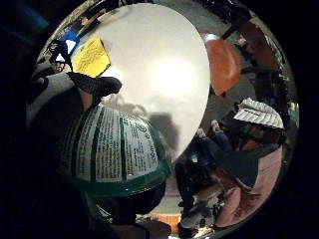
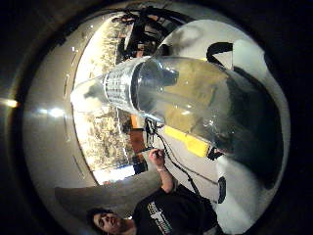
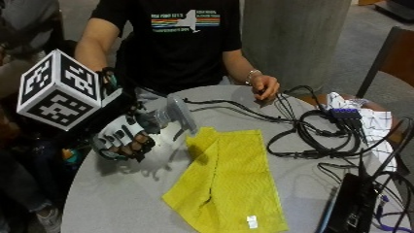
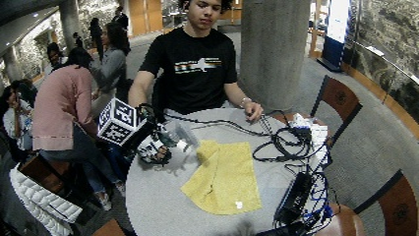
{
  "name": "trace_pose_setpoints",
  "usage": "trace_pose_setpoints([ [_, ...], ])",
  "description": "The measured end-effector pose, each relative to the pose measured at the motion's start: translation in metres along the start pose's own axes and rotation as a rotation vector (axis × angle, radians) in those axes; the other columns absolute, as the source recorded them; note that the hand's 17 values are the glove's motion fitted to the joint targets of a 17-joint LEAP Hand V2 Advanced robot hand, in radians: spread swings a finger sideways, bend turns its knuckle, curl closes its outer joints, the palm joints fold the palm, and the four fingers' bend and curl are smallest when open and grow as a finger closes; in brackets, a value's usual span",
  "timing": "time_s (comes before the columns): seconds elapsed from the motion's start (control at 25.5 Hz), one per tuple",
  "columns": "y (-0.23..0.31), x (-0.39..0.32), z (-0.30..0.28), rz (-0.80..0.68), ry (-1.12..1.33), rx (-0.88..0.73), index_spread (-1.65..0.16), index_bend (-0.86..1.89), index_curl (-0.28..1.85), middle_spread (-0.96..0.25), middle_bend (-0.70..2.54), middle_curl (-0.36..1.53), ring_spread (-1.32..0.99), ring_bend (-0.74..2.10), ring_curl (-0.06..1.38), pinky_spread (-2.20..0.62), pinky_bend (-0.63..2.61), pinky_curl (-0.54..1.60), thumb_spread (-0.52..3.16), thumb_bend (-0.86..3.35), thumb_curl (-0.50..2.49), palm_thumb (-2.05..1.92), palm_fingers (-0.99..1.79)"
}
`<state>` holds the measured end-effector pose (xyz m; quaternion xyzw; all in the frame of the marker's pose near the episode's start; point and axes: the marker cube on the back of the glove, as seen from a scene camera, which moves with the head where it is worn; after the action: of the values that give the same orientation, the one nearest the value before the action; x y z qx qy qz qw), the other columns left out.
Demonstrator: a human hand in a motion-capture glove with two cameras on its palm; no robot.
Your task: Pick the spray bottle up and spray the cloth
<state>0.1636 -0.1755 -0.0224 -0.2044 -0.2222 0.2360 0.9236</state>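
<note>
At 9 o'clock on bench [image 3: 116, 204], grip [image 3: 123, 138] curled round spray bottle [image 3: 176, 114], nozzle facing cloth [image 3: 226, 182]. Risk: bottle tilted, spray may overshoot onto cables [image 3: 310, 136] at 3 o'clock.

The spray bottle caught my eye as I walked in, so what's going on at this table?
A person seated at the round grey table holds a clear plastic spray bottle with a green-and-white label in their black-gloved right hand, lifted above the tabletop. Its nozzle end points toward the yellow cloth, which lies flat on the table beside it. The bare left hand rests near a tangle of black cables. No spray is visible.
</note>
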Motion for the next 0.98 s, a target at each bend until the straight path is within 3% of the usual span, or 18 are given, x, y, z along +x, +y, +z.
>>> trace_pose_setpoints([
  [0.47, -0.006, -0.017, 0.014, 0.092, 0.252, -0.224, -0.21, 0.17, 0.47, -0.06, 0.3, 0.48, -0.07, 0.39, 0.37, 0.07, 0.33, 0.35, 0.45, -0.03, 0.65, 1.09, 1.16],
  [0.98, -0.005, -0.022, 0.016, 0.103, 0.273, -0.242, -0.21, 0.16, 0.48, -0.07, 0.3, 0.49, -0.07, 0.39, 0.37, 0.06, 0.34, 0.36, 0.45, -0.03, 0.66, 1.07, 1.15],
])
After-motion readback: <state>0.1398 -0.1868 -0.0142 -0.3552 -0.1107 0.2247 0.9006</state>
